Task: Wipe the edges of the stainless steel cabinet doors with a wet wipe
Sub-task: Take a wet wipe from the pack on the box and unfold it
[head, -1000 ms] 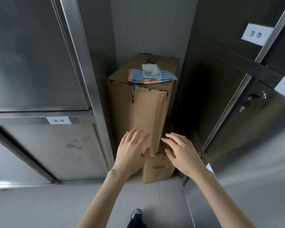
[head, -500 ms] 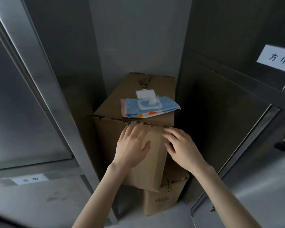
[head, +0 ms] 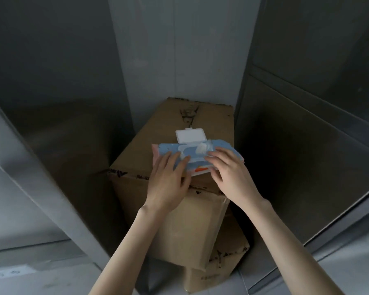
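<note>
A blue wet wipe pack [head: 224, 146] lies on top of a tall cardboard box [head: 158, 145], its white lid [head: 190, 135] flipped open and a wipe [head: 201, 148] poking out of the opening. My left hand [head: 168, 182] rests flat on the pack's left part with the fingers spread. My right hand [head: 230, 173] lies on the right part, fingertips just beside the wipe. Neither hand has closed around anything. Stainless steel cabinet doors stand at the left [head: 41, 173] and the right [head: 307, 167].
The box stands in a narrow gap between the two cabinets, against a grey wall [head: 179, 50]. A second cardboard box [head: 226, 267] sits under it on the floor. A small label [head: 11, 272] is stuck on the left cabinet, low down.
Both hands have risen from the box's front face onto the wipe pack. The camera has moved closer and tilted up, so the pack now sits mid-frame.
</note>
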